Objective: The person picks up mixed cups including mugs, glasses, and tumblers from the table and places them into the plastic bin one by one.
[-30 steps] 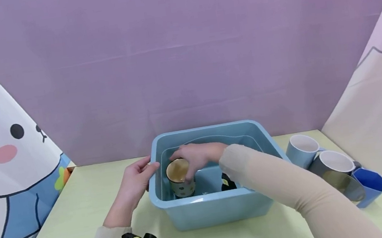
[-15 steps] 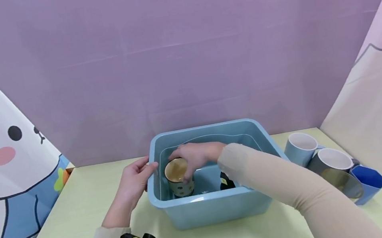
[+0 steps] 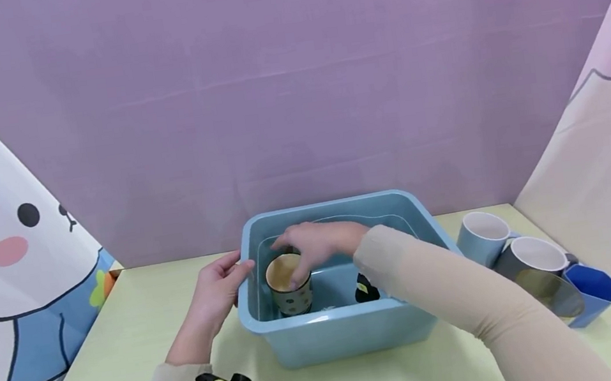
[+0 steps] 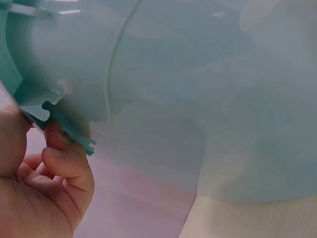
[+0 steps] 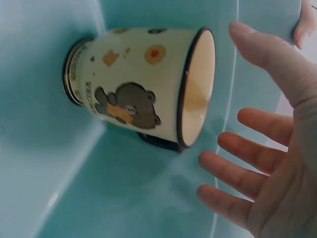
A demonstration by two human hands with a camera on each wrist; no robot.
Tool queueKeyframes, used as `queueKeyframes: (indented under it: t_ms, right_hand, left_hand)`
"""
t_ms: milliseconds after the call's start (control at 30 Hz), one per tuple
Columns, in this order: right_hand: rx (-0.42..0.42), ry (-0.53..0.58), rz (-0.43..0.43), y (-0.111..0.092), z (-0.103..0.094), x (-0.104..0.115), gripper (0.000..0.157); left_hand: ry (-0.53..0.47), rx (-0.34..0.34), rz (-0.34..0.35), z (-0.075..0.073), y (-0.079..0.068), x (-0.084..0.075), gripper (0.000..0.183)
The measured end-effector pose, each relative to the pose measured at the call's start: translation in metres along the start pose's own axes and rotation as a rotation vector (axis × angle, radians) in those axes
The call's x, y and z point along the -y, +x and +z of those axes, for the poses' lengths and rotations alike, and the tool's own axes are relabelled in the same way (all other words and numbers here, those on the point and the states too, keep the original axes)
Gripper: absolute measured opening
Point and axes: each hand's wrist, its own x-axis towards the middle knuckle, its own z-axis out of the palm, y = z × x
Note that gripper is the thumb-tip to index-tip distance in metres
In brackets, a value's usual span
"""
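Observation:
A cream mug (image 3: 292,301) with a dark rim and bear print stands upright inside the light blue plastic basin (image 3: 354,338), at its left end. My right hand (image 3: 317,243) hovers over the mug. In the right wrist view, its thumb (image 5: 262,47) and fingers are spread, apart from the mug's rim, and the mug's dark handle (image 5: 161,142) partly shows below its body. My left hand (image 3: 217,292) grips the basin's left rim; the left wrist view shows thumb and curled fingers (image 4: 67,163) pinching the edge.
On the table (image 3: 102,359), right of the basin, stand a light blue mug (image 3: 477,245), a dark grey mug (image 3: 504,267), a brownish translucent round-mouthed vessel (image 3: 554,298) and a blue angular cup (image 3: 589,301). A purple backdrop (image 3: 294,102) rises behind the basin.
My right hand has let go of the mug, rising slightly with its fingers spreading. The mug stays where it was, and my left hand keeps its grip on the basin.

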Motion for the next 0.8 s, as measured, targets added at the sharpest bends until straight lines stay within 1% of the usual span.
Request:
queueKeyframes:
  t_ms: [200,333,567,800]
  right_hand:
    - [-0.050,-0.001,0.008,-0.012,-0.007,-0.002,0.081]
    - [-0.083,0.030,0.017,-0.019,-0.012,-0.006,0.079]
    - [-0.104,0.055,0.021,-0.028,-0.015,-0.013,0.076]
    - [-0.127,0.074,0.008,-0.036,-0.019,-0.017,0.072]
  left_hand:
    - [-0.006,0.007,-0.004,0.005,0.002,-0.001,0.046]
    - [0.001,0.005,-0.006,0.007,0.003,-0.002,0.046]
    - [0.000,0.002,-0.017,0.010,0.006,-0.002,0.046]
    - [-0.005,0.002,-0.016,0.011,0.009,-0.001,0.047]
